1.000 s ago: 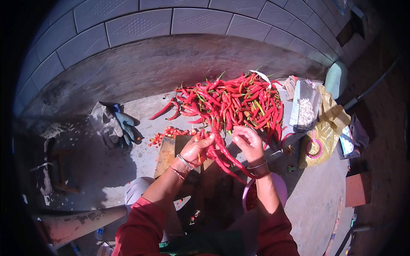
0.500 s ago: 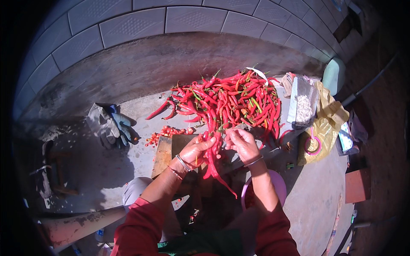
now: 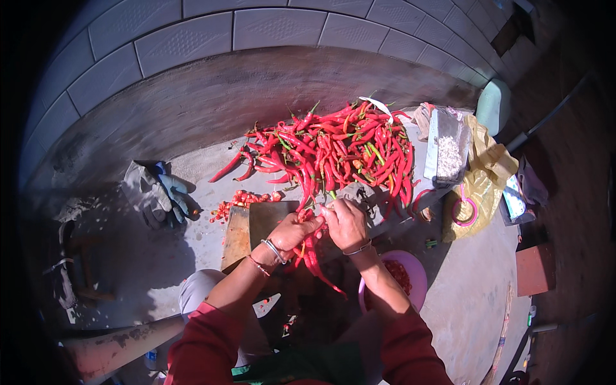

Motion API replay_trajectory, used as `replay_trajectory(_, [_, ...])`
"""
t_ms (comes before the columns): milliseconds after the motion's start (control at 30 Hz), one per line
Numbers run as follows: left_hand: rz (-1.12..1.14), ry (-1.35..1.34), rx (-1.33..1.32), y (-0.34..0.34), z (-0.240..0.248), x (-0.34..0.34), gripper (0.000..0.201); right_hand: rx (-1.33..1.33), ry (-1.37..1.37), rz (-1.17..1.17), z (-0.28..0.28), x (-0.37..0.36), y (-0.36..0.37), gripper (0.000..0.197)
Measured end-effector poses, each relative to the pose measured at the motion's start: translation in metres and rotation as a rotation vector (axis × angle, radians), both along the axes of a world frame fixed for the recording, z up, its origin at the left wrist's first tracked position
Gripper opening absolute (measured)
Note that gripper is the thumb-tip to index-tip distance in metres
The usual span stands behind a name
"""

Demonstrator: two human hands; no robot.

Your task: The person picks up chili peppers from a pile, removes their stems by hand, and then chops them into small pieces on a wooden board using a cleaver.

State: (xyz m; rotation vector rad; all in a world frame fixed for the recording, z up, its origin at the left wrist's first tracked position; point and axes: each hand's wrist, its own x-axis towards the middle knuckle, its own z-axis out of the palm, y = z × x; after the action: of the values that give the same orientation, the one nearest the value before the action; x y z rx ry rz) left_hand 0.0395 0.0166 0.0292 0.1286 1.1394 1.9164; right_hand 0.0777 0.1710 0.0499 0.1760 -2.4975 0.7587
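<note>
Lying heaped on the floor (image 3: 465,289) beside the far wall (image 3: 276,74), red chillies (image 3: 378,154) spread wide. A pink basin (image 3: 419,277) holding red pieces (image 3: 399,276) sits near, to the right. Between heap and basin, the left hand (image 3: 292,234) grips a chilli bunch (image 3: 312,260); the right hand (image 3: 346,224) is curled closed against its far end, contents hidden.

Long, glossy red chillies (image 3: 312,258) are held bunched here! One slender tip is pointed toward the lower right.

Harsh sunlight, deep shadows; wall tiles (image 3: 188,46) bowed, corners black.
</note>
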Motion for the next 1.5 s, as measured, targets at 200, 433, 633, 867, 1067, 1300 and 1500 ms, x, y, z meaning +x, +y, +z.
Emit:
replay_trajectory(200, [0.072,-0.020,0.007,-0.007,0.004,-0.006,0.016,-0.109,-0.411,-0.032,-0.014,0.004,0.054,0.019])
replay_trajectory(433, [0.208,0.179,-0.096,-0.010,0.010,-0.006,0.015,-0.183,-0.942,0.167,-0.044,0.007,0.099,0.029])
replay_trajectory(633, [0.218,0.198,-0.130,-0.004,0.011,-0.007,0.012,-0.461,-0.456,-0.173,-0.113,-0.049,0.100,0.025])
replay_trajectory(867, [0.225,0.092,-0.104,-0.005,0.008,-0.007,0.012,-0.347,-0.173,-0.318,-0.144,-0.088,0.058,0.031])
replay_trajectory(1067, [0.187,0.166,-0.095,0.006,-0.005,-0.012,0.011,-0.529,-0.200,-0.491,-0.175,-0.111,0.071,0.045])
replay_trajectory(1300, [0.249,0.153,-0.070,-0.017,0.008,-0.016,0.014,-1.024,-0.196,-0.346,-0.076,-0.094,0.056,0.027])
replay_trajectory(1500, [0.343,0.133,-0.034,-0.012,0.017,-0.021,0.019,-0.953,0.017,-0.225,-0.042,-0.072,0.086,0.029])
